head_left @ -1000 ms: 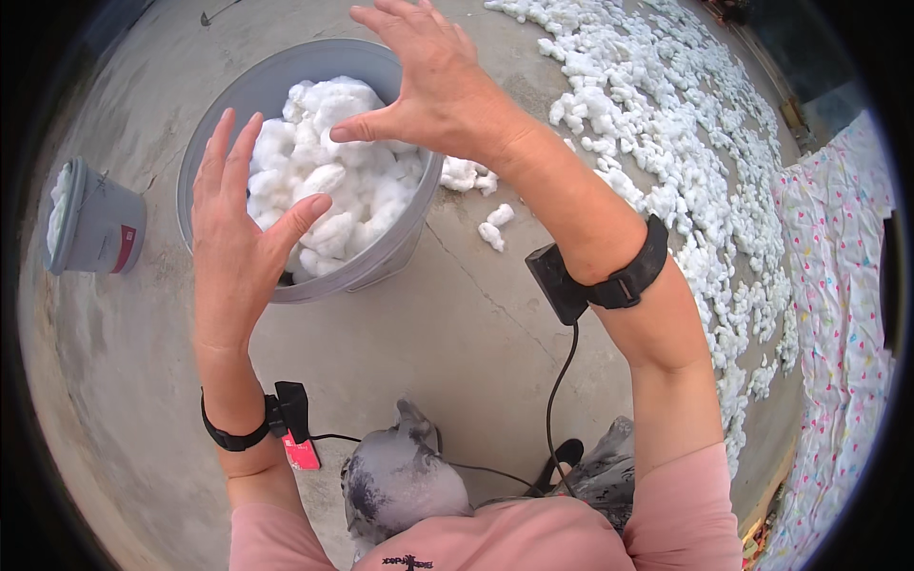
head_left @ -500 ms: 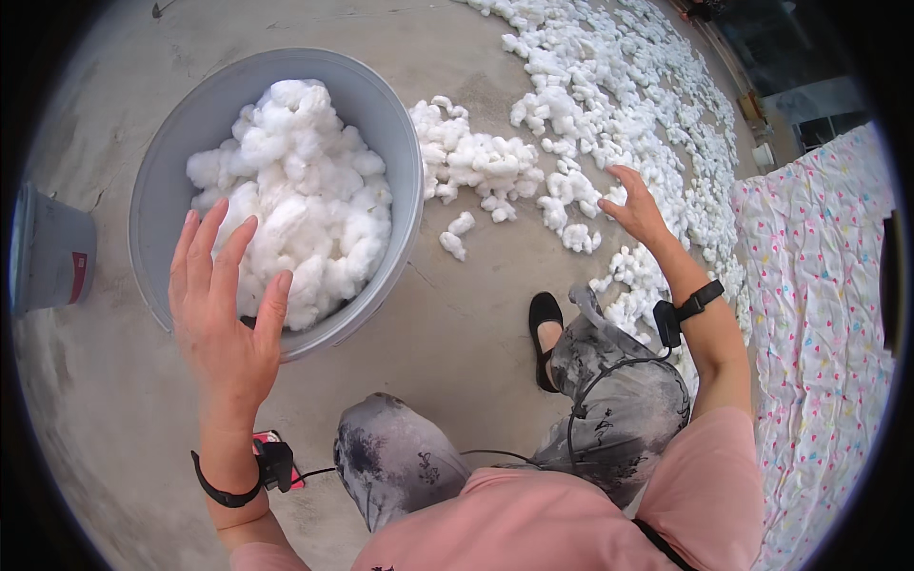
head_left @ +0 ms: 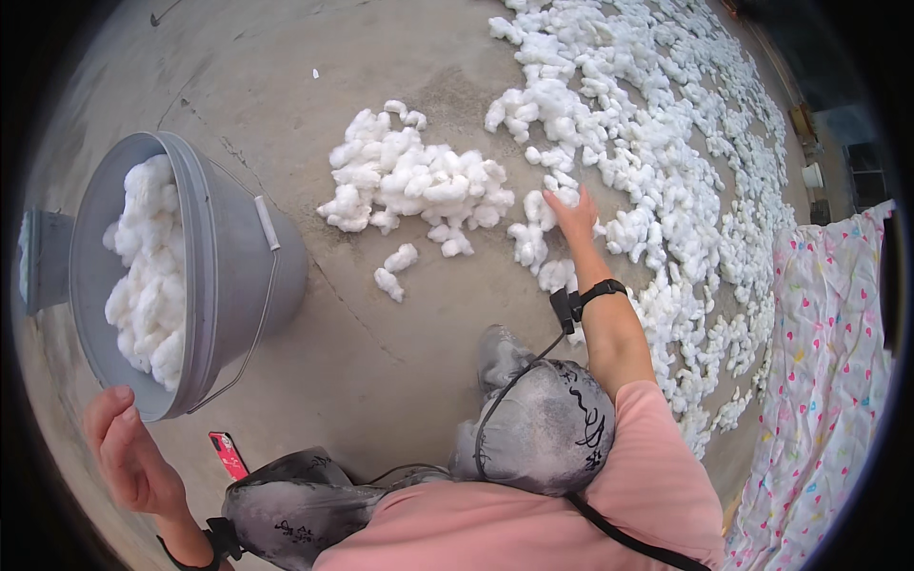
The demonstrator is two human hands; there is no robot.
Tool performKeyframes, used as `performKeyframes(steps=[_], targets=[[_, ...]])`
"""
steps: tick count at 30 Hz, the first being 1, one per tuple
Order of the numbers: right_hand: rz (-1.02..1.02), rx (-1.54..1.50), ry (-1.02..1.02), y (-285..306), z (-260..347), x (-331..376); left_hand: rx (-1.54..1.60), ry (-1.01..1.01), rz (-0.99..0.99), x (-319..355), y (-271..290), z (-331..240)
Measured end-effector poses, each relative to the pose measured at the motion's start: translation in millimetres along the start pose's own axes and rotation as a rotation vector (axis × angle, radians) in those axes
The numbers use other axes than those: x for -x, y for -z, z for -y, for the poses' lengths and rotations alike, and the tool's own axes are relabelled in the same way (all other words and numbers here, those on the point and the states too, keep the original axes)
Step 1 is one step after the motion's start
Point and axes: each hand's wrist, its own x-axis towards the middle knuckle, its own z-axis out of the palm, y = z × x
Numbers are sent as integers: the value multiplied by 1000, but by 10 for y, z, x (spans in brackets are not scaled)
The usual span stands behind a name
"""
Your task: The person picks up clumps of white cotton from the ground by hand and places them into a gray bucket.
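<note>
A big grey bucket [head_left: 233, 266] with a wire handle stands at the left, and fluffy white cotton [head_left: 148, 276] is heaped inside it. My left hand [head_left: 133, 457] is beside the bucket's near rim, holding nothing, its fingers loosely bent and apart. My right hand [head_left: 574, 217] reaches down to the loose cotton bolls on the floor. Its thumb and fingers are spread over a few bolls, and the fingertips partly hide what they touch. A separate pile of cotton [head_left: 419, 181] lies between the bucket and my right hand.
A wide spread of cotton [head_left: 657, 171] covers the floor at the right. A smaller grey bucket [head_left: 48, 262] stands at the far left. On the floor near my knee lies a red phone [head_left: 228, 455]. Patterned white cloth [head_left: 819, 381] is at the right edge.
My view has shifted right, so the bucket appears farther left. My left hand has drawn back from above the bucket's cotton; my right hand has lowered to the cotton on the floor.
</note>
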Motion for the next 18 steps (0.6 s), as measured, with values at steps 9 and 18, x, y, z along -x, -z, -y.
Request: performKeyframes(steps=[9,18], targets=[[249,196,672,130,247,871,109,-294,434,-849,-736,-1000],[342,-286,726,626,664,-32,278,-520,570,-1562,-1367,-1423]])
